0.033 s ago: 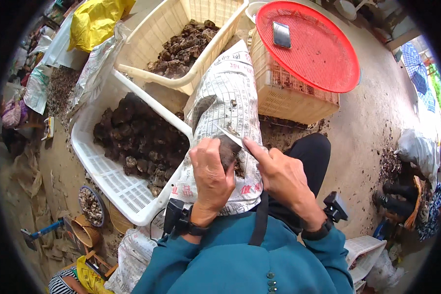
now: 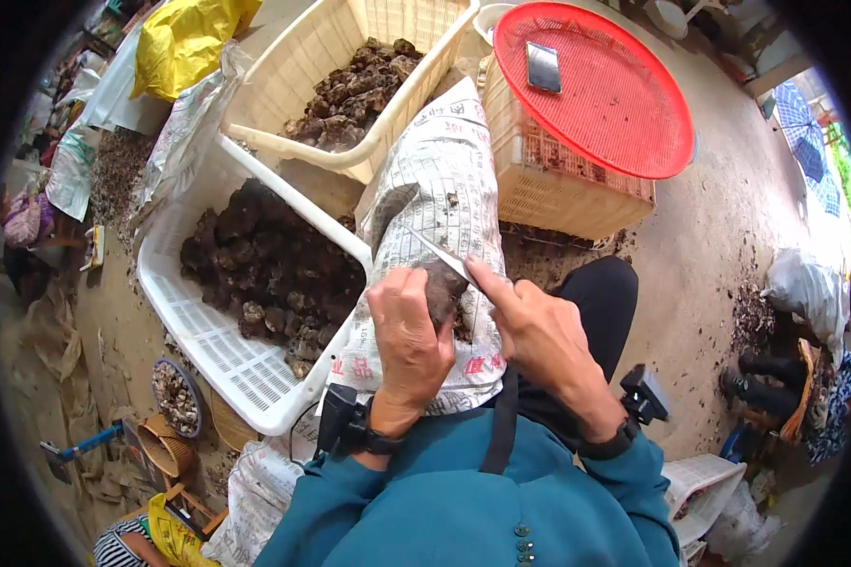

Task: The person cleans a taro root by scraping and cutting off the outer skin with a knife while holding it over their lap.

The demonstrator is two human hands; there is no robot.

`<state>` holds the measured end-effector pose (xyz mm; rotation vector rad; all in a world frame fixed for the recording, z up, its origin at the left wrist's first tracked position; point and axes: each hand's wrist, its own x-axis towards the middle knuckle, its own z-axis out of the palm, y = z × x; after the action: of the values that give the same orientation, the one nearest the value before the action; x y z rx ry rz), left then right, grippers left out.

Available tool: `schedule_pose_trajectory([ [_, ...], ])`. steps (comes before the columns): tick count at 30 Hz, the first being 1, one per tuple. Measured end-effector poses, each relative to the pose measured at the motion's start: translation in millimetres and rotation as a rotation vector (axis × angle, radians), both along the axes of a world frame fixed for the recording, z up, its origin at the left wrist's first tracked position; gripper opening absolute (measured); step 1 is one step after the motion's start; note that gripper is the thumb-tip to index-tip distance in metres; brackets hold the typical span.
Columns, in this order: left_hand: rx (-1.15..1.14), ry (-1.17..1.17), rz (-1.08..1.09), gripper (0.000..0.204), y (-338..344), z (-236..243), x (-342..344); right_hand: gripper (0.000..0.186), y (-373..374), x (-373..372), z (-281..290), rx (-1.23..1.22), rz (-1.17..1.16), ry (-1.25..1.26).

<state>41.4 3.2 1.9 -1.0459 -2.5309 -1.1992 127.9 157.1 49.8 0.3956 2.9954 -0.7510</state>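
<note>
My left hand [image 2: 408,340] grips a brown, rough lump [image 2: 442,293] against a white printed sack [image 2: 440,180] lying lengthwise across my lap. My right hand [image 2: 539,335] is closed around a knife, its thumb along the pale blade [image 2: 435,249], which lies at the lump's top and points up-left. The knife's handle is hidden in my fingers. Left of the sack, a white perforated crate [image 2: 255,392] holds dark lumpy pieces [image 2: 255,265].
A cream crate [image 2: 260,132] of brown lumps is ahead. A red mesh tray [image 2: 615,99] with a phone [image 2: 543,68] tops another crate [image 2: 567,203]. At left are a bowl of small pieces [image 2: 175,397] and a yellow bag [image 2: 184,47]. Someone's striped sleeve [image 2: 113,548] shows lower left.
My right hand and the knife have shifted very slightly up and to the left; my left hand stays in about the same place.
</note>
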Motion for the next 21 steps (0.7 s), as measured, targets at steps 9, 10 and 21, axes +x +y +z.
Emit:
schedule_pose_trajectory([
  [9,0.030,-0.046,0.013,0.066,-2,1,1,0.065,10,18,6,-0.065,0.065,-0.060],
  [10,0.033,-0.041,0.008,0.066,-2,0,1,0.066,10,18,4,-0.081,0.067,-0.036],
  [21,0.024,0.032,0.012,0.066,-6,-11,4,0.068,0,-18,6,-0.185,0.082,-0.133],
])
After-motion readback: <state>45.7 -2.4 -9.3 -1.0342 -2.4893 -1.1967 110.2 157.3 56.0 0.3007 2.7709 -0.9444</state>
